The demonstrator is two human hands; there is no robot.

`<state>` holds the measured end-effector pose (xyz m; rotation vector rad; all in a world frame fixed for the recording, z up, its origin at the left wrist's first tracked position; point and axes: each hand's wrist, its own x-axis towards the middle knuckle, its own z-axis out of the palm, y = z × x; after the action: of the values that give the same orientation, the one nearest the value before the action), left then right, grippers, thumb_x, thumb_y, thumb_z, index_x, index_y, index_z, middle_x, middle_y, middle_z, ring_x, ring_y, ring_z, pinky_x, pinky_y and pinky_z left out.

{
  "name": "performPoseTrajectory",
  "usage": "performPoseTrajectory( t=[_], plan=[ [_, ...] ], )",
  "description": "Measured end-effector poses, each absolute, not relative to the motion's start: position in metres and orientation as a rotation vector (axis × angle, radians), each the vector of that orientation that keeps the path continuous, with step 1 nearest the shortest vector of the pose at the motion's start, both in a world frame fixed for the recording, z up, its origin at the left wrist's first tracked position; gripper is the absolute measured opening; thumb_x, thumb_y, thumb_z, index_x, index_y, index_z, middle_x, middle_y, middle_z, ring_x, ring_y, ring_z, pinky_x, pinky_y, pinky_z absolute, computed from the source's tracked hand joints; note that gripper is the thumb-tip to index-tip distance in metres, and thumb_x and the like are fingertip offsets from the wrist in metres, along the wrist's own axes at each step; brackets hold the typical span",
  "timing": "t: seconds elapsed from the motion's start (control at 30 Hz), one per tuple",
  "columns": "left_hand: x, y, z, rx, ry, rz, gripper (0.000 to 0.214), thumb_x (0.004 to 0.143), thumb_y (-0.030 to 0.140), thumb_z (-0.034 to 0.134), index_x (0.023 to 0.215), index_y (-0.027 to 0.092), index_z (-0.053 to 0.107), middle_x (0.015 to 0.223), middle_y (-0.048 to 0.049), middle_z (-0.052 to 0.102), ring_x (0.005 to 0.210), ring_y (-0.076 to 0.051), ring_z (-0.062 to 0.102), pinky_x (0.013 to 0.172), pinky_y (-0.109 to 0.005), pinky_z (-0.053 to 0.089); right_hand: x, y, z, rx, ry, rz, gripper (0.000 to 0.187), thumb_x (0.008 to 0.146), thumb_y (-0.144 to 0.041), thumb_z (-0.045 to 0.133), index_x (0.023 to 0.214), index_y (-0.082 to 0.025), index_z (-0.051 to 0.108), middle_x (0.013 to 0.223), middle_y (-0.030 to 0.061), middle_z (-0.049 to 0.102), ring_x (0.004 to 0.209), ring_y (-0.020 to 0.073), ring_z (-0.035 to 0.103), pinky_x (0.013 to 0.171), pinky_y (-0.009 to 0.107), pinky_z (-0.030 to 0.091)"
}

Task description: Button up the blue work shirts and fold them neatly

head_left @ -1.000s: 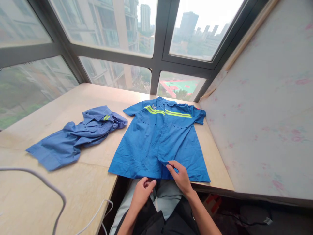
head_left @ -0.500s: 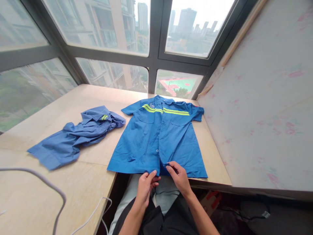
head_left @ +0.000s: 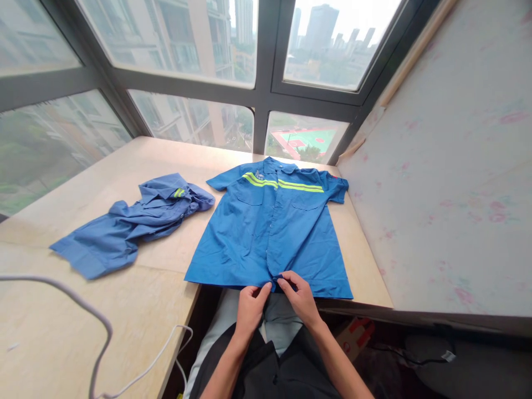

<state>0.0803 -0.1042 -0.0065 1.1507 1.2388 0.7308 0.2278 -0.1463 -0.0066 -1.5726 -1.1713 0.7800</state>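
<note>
Well, the blue shirt [head_left: 241, 227] lies front up on the table [head_left: 141, 310], with its collar toward the window [head_left: 305, 138] and its bottom edge right at the table's near edge. Yellow stripes [head_left: 301, 187] go across its chest. The right hand [head_left: 294, 291] has its thumb and finger pinched on the front flap, low down near the hem. The left hand [head_left: 257, 299] is just beside it, and its grip looks closed on the hem too, though the fingers hide some of the cloth.

The pinch is small, so the flap could slip out if the fingers go loose. The two front sides might end up uneven if one hand tugs harder than the other. Because the hem is right at the edge, a hard pull could drag the whole shirt down onto the lap [head_left: 285, 321]. A pull could also make new wrinkles, since the cloth looks thin and already has some creases.

To the left, a paler blue shirt [head_left: 120, 227] lies in a crumpled heap. It is near the first shirt's sleeve, so a wide swing might bump it. Farther off, a gray cord [head_left: 108, 332] and a white cord [head_left: 158, 354] could catch the left arm if it swings out that way.
</note>
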Motion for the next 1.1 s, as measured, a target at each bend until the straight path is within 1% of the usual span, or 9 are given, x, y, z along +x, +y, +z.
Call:
performPoseTrajectory(
  t=[0.1, 0.27, 0.43, 0.6, 0.7, 0.8, 0.87, 1.0, 1.1],
  plan=[
    [0.079, -0.104, -0.003, 1.221, 1.242, 0.706, 0.047, 0.075, 0.054, 0.065, 0.057, 0.011, 0.063, 0.052, 0.0000, 0.052, 0.054, -0.011, 0.041, 0.053, -0.024, 0.032, 0.226, -0.145, -0.006, -1.557, -1.180, 0.769, 0.019, 0.091, -0.036, 0.058, 0.090, -0.020, 0.068, 0.090, 0.0044, 0.069, 0.087, 0.0198, 0.063, 0.080, 0.030, 0.049],
    [0.079, -0.105, -0.002, 1.318, 1.274, 0.666, 0.048, 0.076, 0.055, 0.061, 0.057, 0.011, 0.063, 0.054, -0.0004, 0.051, 0.057, -0.012, 0.041, 0.056, -0.025, 0.031, 0.225, -0.141, -0.001, -1.498, -1.236, 0.776, 0.016, 0.093, -0.030, 0.055, 0.093, -0.021, 0.069, 0.096, 0.0050, 0.069, 0.093, 0.0194, 0.063, 0.085, 0.030, 0.048],
    [0.079, -0.103, 0.000, 1.347, 1.273, 0.669, 0.047, 0.077, 0.055, 0.060, 0.056, 0.013, 0.059, 0.054, 0.0012, 0.046, 0.057, -0.012, 0.038, 0.056, -0.025, 0.029, 0.224, -0.139, 0.003, -1.508, -1.269, 0.731, 0.015, 0.094, -0.030, 0.055, 0.091, -0.021, 0.067, 0.095, 0.0051, 0.068, 0.092, 0.0194, 0.062, 0.082, 0.030, 0.048],
    [0.079, -0.103, 0.008, 1.344, 1.264, 0.700, 0.048, 0.077, 0.054, 0.062, 0.050, 0.016, 0.051, 0.052, 0.0030, 0.040, 0.056, -0.011, 0.035, 0.054, -0.025, 0.027, 0.223, -0.140, 0.003, -1.528, -1.292, 0.686, 0.015, 0.094, -0.030, 0.054, 0.091, -0.021, 0.065, 0.094, 0.0052, 0.067, 0.089, 0.0188, 0.061, 0.080, 0.029, 0.047],
    [0.079, -0.104, 0.010, 1.291, 1.218, 0.750, 0.047, 0.078, 0.054, 0.063, 0.052, 0.016, 0.053, 0.053, 0.0019, 0.046, 0.057, -0.012, 0.040, 0.056, -0.025, 0.032, 0.222, -0.140, 0.004, -1.532, -1.281, 0.675, 0.015, 0.094, -0.030, 0.055, 0.090, -0.020, 0.065, 0.093, 0.0051, 0.066, 0.088, 0.0186, 0.061, 0.078, 0.029, 0.047],
    [0.077, -0.105, 0.007, 1.140, 1.114, 0.813, 0.045, 0.082, 0.053, 0.055, 0.061, 0.015, 0.063, 0.062, -0.0029, 0.059, 0.065, -0.017, 0.052, 0.065, -0.027, 0.043, 0.221, -0.140, 0.007, -1.527, -1.244, 0.652, 0.014, 0.093, -0.030, 0.056, 0.088, -0.020, 0.064, 0.092, 0.0049, 0.066, 0.086, 0.0183, 0.061, 0.077, 0.029, 0.047],
    [0.076, -0.104, 0.004, 1.037, 1.061, 0.830, 0.042, 0.082, 0.050, 0.052, 0.064, 0.015, 0.067, 0.066, -0.0054, 0.064, 0.069, -0.020, 0.057, 0.071, -0.030, 0.047, 0.220, -0.139, 0.009, -1.517, -1.222, 0.639, 0.014, 0.092, -0.030, 0.057, 0.086, -0.020, 0.064, 0.091, 0.0048, 0.066, 0.085, 0.0179, 0.061, 0.076, 0.029, 0.047],
    [0.077, -0.098, 0.003, 1.061, 1.116, 0.771, 0.028, 0.072, 0.040, 0.061, 0.062, 0.014, 0.067, 0.062, -0.0042, 0.064, 0.065, -0.019, 0.057, 0.068, -0.029, 0.046, 0.218, -0.137, 0.010, -1.498, -1.220, 0.646, 0.013, 0.092, -0.029, 0.058, 0.084, -0.020, 0.064, 0.092, 0.0051, 0.066, 0.084, 0.0176, 0.060, 0.073, 0.028, 0.047],
    [0.079, -0.094, 0.004, 1.121, 1.154, 0.754, 0.027, 0.072, 0.038, 0.062, 0.063, 0.013, 0.068, 0.062, -0.0042, 0.065, 0.063, -0.017, 0.056, 0.065, -0.027, 0.044, 0.216, -0.137, 0.010, -1.483, -1.229, 0.650, 0.012, 0.091, -0.028, 0.058, 0.085, -0.020, 0.065, 0.092, 0.0054, 0.066, 0.085, 0.0179, 0.061, 0.072, 0.028, 0.048]
  ],
)
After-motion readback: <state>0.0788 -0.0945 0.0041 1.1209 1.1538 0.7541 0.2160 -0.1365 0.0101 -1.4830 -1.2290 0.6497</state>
